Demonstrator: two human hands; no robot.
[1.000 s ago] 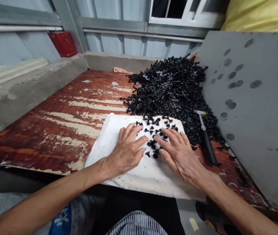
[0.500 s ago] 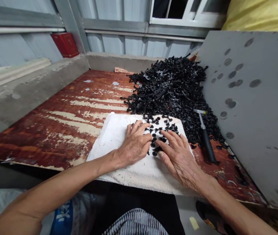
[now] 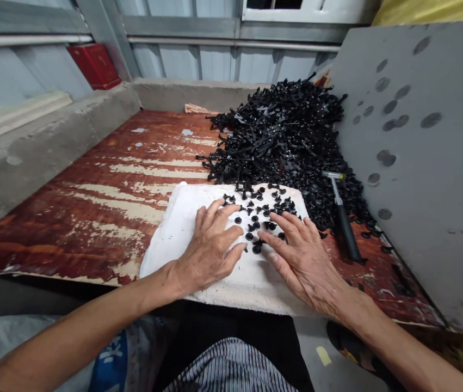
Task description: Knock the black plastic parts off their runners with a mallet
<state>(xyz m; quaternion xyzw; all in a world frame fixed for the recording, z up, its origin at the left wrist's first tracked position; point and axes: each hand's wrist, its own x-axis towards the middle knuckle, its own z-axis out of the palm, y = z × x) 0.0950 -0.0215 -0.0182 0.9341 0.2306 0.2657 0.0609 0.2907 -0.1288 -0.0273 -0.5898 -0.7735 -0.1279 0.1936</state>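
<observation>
My left hand lies flat on a white foam slab, fingers spread, fingertips among several small black round-headed plastic pieces scattered on the slab. My right hand lies flat beside it, fingers stretched out, its fingertips touching the same pieces. Neither hand grips anything. Behind the slab rises a big heap of black plastic strips and pieces.
The slab rests on a worn red-brown wooden board. A small hammer with a black handle lies to the right of the slab. A grey panel with dark spots stands on the right. A concrete ledge runs along the left.
Both hands slid forward over the black pieces and drew back a little, fingers spreading again. The pieces have shifted slightly. The view tilted down a bit.
</observation>
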